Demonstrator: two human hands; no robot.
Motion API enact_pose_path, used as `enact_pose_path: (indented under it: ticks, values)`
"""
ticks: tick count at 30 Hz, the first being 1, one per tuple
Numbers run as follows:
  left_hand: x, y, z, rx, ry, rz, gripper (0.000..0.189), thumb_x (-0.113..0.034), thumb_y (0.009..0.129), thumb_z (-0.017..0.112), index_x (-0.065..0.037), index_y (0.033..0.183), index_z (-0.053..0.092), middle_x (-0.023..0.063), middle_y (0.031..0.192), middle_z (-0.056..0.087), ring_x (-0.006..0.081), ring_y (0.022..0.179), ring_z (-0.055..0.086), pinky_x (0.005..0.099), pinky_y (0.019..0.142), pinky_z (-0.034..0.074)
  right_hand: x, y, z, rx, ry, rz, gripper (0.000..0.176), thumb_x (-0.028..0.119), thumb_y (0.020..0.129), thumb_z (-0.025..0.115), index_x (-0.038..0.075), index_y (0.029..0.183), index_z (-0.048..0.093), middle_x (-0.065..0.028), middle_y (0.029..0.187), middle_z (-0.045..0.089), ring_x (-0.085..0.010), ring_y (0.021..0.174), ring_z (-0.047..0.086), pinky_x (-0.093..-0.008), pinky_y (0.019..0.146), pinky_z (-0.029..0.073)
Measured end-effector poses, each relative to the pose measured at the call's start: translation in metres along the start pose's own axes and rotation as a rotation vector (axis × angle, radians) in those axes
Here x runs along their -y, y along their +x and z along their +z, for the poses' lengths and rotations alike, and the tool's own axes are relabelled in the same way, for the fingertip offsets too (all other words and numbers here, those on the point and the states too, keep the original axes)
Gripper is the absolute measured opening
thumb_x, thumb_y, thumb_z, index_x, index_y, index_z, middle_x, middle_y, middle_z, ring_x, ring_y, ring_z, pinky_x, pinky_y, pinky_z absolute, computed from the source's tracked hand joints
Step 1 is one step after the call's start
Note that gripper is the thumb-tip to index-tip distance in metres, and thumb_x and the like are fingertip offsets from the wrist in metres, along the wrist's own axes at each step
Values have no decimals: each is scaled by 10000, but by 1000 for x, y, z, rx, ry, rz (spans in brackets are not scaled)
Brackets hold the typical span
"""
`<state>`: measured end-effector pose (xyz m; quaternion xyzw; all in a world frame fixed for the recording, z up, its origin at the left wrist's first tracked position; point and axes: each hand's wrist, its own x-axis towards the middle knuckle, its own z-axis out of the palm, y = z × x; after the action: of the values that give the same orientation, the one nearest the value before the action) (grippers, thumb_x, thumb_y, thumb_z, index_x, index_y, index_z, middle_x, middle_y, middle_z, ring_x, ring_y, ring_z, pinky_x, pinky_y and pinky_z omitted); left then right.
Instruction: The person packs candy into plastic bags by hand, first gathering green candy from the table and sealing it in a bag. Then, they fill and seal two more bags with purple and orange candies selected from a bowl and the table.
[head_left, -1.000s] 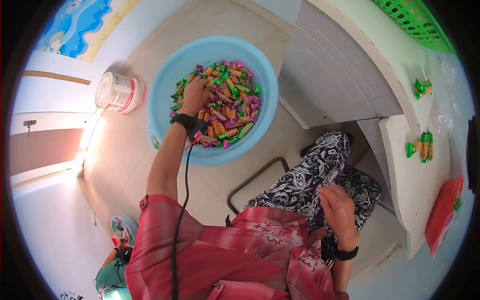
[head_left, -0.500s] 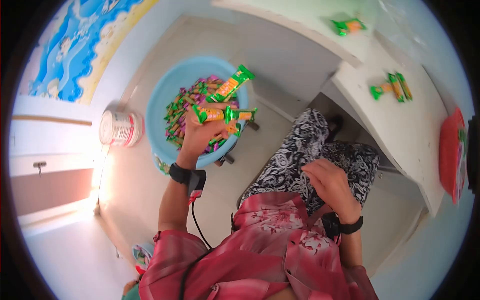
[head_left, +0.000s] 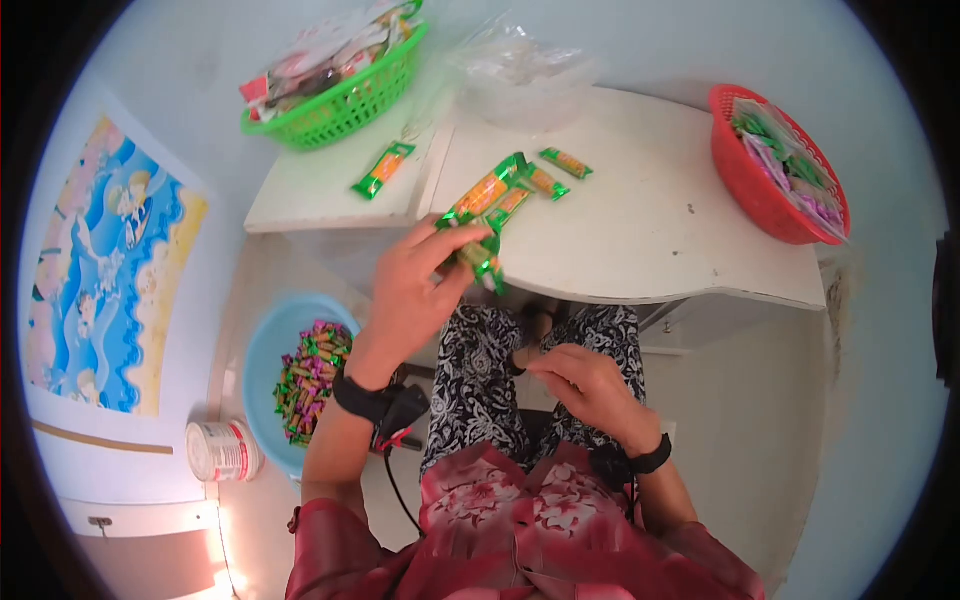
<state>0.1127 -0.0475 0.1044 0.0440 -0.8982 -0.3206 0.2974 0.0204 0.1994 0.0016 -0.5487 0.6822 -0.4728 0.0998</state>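
Note:
Several green-and-orange wrapped snack bars (head_left: 484, 192) are gripped in the closed fingers of my left hand (head_left: 412, 285), at the front edge of the white desk (head_left: 640, 220). Part of the bunch is hidden by the fingers. Beyond it, two more wrapped bars (head_left: 567, 162) lie on the desktop, one partly overlapped in view by the held ones. A single bar (head_left: 384, 170) rests on the left section. Over my lap hovers my right hand (head_left: 592, 393), its fingers loosely curled together with nothing visible in them.
A blue tub (head_left: 262, 375) of green and purple wrapped pieces stands on the floor at left, beside a white bucket (head_left: 222, 450). On the desk are a filled green basket (head_left: 345, 112), a clear plastic bag (head_left: 525, 75) and a red basket (head_left: 750, 190) of packets.
My left hand has moved from above the blue tub to the desk edge, still holding the bars. The view has turned toward the desk. My right hand stays over my lap.

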Motion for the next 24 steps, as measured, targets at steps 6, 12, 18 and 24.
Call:
enact_pose_path:
  ticks: [6, 12, 18, 24]
  values:
    - [47, 77, 56, 56, 449, 190, 273, -21, 874, 678, -46, 1138, 739, 135, 959, 638, 345, 831, 668, 443, 731, 534, -5, -19, -18, -73, 61, 53, 142, 68, 972, 694, 59, 1108, 734, -125, 986, 716, -346, 854, 707, -414, 717, 572]
    - [74, 112, 87, 161, 720, 96, 259, -37, 868, 685, 17, 1120, 701, 161, 1180, 638, 353, 1091, 655, 467, 891, 573, -10, -29, -28, -102, 72, 30, 142, 55, 966, 693, 50, 1104, 726, -129, 971, 707, -341, 839, 698, -404, 711, 565]
    - [69, 110, 87, 130, 695, 96, 351, -18, 850, 663, 4, 1199, 684, 207, 1484, 523, 383, 1298, 570, 453, 1036, 543, -17, -23, -45, -153, 35, 2, 159, 37, 956, 695, 44, 1112, 722, -121, 937, 695, -328, 815, 686, -397, 700, 557]
    - [39, 139, 66, 98, 723, 118, 209, -40, 860, 664, -37, 1069, 676, 138, 1170, 655, 332, 1095, 646, 472, 897, 545, -19, -6, -55, -224, 92, -23, 168, 30, 947, 701, 49, 1112, 727, -111, 939, 702, -320, 820, 697, -392, 699, 563]
